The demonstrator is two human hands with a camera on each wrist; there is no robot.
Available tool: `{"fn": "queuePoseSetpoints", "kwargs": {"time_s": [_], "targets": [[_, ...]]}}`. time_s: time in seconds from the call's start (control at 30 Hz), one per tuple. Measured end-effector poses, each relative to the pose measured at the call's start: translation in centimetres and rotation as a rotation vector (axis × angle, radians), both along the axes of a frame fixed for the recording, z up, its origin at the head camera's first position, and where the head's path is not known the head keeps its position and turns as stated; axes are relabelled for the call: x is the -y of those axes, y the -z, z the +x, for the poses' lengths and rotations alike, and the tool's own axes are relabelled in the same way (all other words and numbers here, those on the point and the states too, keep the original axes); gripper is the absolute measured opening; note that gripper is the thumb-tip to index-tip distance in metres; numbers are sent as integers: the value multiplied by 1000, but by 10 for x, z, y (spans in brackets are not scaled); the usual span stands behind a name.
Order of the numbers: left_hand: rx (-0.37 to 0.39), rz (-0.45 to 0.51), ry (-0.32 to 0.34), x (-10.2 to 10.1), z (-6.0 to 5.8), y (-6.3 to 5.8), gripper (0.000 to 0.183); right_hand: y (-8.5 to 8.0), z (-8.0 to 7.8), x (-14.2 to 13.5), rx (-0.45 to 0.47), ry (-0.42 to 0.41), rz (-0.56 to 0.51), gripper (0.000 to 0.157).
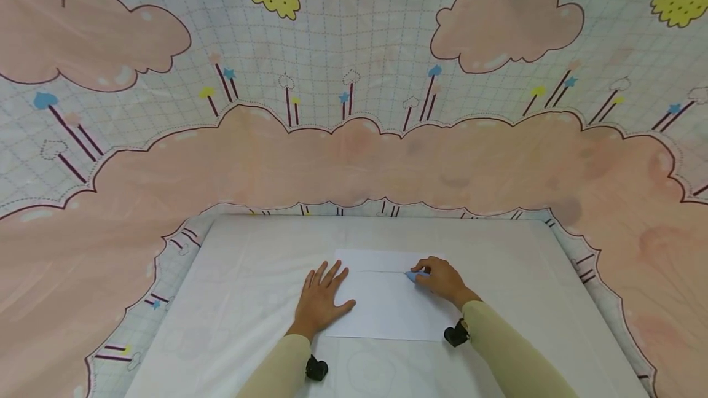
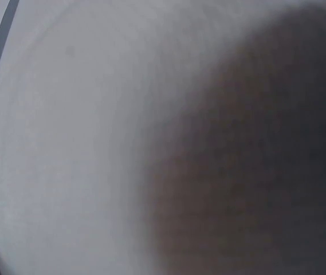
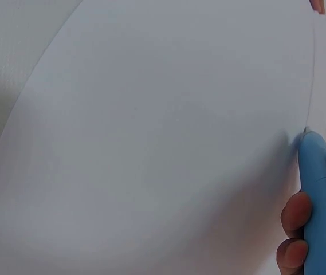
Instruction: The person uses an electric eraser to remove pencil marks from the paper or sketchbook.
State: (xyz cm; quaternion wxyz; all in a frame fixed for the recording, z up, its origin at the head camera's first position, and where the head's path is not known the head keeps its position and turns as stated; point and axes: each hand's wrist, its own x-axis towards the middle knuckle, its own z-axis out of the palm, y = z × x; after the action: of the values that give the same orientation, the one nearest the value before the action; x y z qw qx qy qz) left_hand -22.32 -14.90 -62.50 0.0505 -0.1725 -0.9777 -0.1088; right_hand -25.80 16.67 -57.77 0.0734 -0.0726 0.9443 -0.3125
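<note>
A white sheet of paper lies flat on the white-covered table. My left hand rests on the sheet's left edge with its fingers spread. My right hand grips a blue utility knife with a rounded body and a small metal tip. Its tip touches the paper at the right end of a thin line that runs across the upper part of the sheet. In the right wrist view, fingers curl round the knife's body. The left wrist view shows mostly pale surface and a dark blur.
The table has a white cover, and its far edge lies beyond the paper. Behind and around it hangs a cloth printed with pink clouds. A small black wrist camera sits on each wrist, by the light sleeves.
</note>
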Motion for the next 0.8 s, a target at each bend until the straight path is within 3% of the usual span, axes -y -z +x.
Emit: {"fn": "queuePoseSetpoints", "kwargs": {"time_s": [0.17,0.8], "targets": [[31,-4,-8,0,0,1,79,0,1,1,20,-2,-21,15],[18,3,-6,1,-1,4,79,-5,4,-2,5,5,-4,15]]}}
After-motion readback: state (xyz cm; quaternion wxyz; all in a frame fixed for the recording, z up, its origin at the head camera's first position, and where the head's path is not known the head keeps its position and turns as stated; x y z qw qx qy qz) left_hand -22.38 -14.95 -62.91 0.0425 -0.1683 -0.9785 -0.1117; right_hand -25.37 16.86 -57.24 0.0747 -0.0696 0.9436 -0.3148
